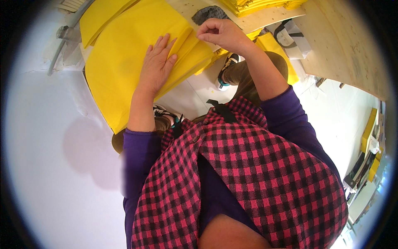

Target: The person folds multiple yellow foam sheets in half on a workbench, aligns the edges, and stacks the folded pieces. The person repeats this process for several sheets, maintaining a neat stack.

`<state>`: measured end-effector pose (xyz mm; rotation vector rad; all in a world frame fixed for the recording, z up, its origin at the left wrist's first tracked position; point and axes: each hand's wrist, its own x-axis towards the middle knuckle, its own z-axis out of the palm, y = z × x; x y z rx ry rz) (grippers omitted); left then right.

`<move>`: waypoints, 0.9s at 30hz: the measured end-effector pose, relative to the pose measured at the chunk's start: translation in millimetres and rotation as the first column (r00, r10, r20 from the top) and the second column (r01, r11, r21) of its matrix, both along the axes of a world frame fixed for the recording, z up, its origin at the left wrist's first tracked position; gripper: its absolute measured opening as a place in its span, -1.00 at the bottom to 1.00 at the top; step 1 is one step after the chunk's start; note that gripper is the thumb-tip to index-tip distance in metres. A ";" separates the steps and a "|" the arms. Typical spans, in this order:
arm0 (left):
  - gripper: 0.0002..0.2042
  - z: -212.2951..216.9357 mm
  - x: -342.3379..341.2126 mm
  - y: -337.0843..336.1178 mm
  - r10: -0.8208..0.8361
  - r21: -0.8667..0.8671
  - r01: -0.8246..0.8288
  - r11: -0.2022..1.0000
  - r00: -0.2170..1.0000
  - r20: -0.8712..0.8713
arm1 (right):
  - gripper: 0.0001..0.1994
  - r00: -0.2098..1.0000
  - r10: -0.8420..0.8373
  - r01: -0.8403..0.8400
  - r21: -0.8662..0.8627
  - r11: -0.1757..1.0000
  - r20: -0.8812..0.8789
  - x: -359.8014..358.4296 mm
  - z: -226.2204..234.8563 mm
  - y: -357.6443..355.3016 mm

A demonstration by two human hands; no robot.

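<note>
left grip flat on yellow sheet, right grip at its edge

the left grip (156,66) lies palm down on the yellow sheet (120,62), its fingers stretched out and a little apart, clamped on nothing. the right grip (226,36) is curled at the sheet's right-hand edge, thumb and forefinger tips close together; whether a layer is caught between them, i cannot tell.

the sheet is spread in front of the person, to the left of the middle, with several folded layers showing along its right side, between the two hands. its lowest corner comes down near the left knee. another yellow piece (97,20) sits at the upper left, overlapping the sheet.

just beyond the right hand is a dark grey bundle (209,15). past it, a stack of yellow pieces (259,6) rests on the pale wooden bench (267,18). under the bench, at the right, are a yellow panel (277,52) and a white item with a black band (292,39).

lower down, a dark shoe (229,66) stands on the white floor (323,108). purple sleeves (143,166) and a red-and-black checked garment (273,174) fill the lower part of the view.
</note>
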<state>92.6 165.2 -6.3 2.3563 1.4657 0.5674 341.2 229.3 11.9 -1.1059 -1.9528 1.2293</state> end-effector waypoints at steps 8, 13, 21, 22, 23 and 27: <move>-0.48 0.2 -0.1 -0.1 0.004 -0.003 -0.004 1.000 1.000 0.003 | -0.92 0.994 -0.052 0.051 -0.018 0.999 -0.094 4.2 -14.0 -11.2; -0.49 -1.2 -0.5 0.2 0.000 0.003 0.000 1.000 1.000 0.005 | -0.93 0.987 -0.087 0.092 0.027 0.995 -0.136 0.7 -13.9 -14.9; -0.52 -5.4 -0.2 1.8 0.025 0.029 -0.027 0.999 0.998 0.060 | -0.89 0.979 -0.111 0.117 0.021 0.993 -0.172 -3.6 -9.5 -19.6; -0.52 -5.2 -0.4 1.7 0.022 0.028 -0.024 0.999 0.998 0.063 | -0.89 0.975 -0.113 0.118 0.013 0.993 -0.193 -4.6 -9.4 -19.9; -0.52 -5.0 -0.4 1.3 0.021 0.028 -0.023 0.999 0.998 0.067 | -0.89 0.975 -0.111 0.116 0.016 0.993 -0.192 -5.3 -9.2 -20.0; -0.52 -4.3 -0.5 1.1 0.011 0.031 -0.014 0.999 0.997 0.083 | -0.91 0.984 -0.096 0.106 0.057 0.993 -0.149 -6.4 -6.1 -21.0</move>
